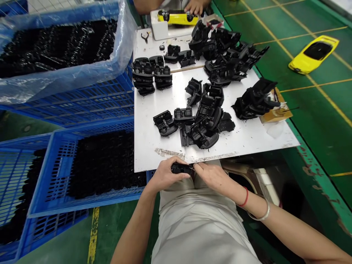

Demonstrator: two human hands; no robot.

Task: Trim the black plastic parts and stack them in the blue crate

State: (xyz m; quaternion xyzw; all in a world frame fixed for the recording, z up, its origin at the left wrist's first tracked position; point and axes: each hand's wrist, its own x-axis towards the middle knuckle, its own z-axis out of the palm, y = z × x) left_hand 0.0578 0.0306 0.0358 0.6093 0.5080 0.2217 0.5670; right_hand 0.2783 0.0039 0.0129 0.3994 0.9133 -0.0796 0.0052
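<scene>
My left hand [171, 173] is closed around a black plastic toy car interior [180, 168], held over my lap just below the table's near edge. At that piece's right end, my right hand [210, 175] has its fingers pinched together. What lies between those fingers is too small and hidden to make out. On the white table [148, 146] ahead of my hands lie two single toy car interiors with moulded seats [184, 115]. Beside them a loose heap of the same black parts [206, 126] covers the middle.
More black parts [225, 55] are piled farther back, near pliers [145, 37]. A small box [275, 110] stands at right. Blue crates [90, 198] of black parts fill the left. Across the table, a co-worker's hand [194, 6] touches a yellow toy car [178, 17]; another yellow car [313, 55] sits on the green surface.
</scene>
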